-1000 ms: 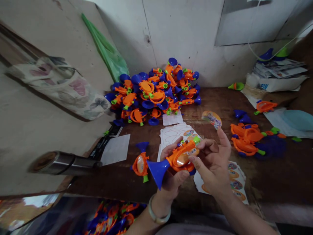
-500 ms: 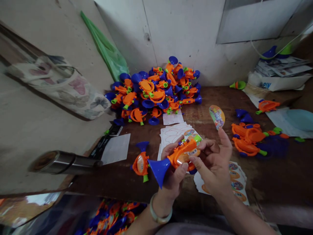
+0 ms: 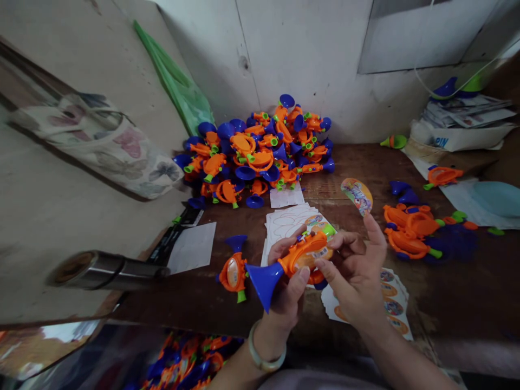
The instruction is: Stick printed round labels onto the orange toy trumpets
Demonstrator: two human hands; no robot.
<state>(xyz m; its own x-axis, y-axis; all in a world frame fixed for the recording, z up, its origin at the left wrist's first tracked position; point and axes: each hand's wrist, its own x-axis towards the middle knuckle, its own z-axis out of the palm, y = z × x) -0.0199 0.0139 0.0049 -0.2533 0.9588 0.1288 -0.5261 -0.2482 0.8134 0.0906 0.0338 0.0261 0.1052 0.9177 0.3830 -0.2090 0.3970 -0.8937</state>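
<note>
My left hand (image 3: 290, 298), with a pale bangle at the wrist, is closed round an orange toy trumpet (image 3: 303, 255). Its blue bell points down to the left and its green mouthpiece up to the right. A shiny label with a barcode (image 3: 320, 253) lies on the trumpet's side. The thumb and a finger of my right hand (image 3: 359, 276) press on that side at the label's edge. From a raised fingertip of the same hand hangs a colourful oval sticker (image 3: 357, 195). Beneath the trumpet lie sticker sheets (image 3: 284, 219), partly hidden by my hands.
A heap of toy trumpets (image 3: 260, 146) rests against the wall. Another trumpet (image 3: 234, 271) lies left of my hands, and loose orange parts (image 3: 410, 230) lie to the right. More sticker sheets (image 3: 394, 303) sit under my right forearm. A metal cylinder (image 3: 109, 269) juts in at left.
The sticker on my right fingertip has tipped a little to the left. Both hands and the trumpet stay almost where they were.
</note>
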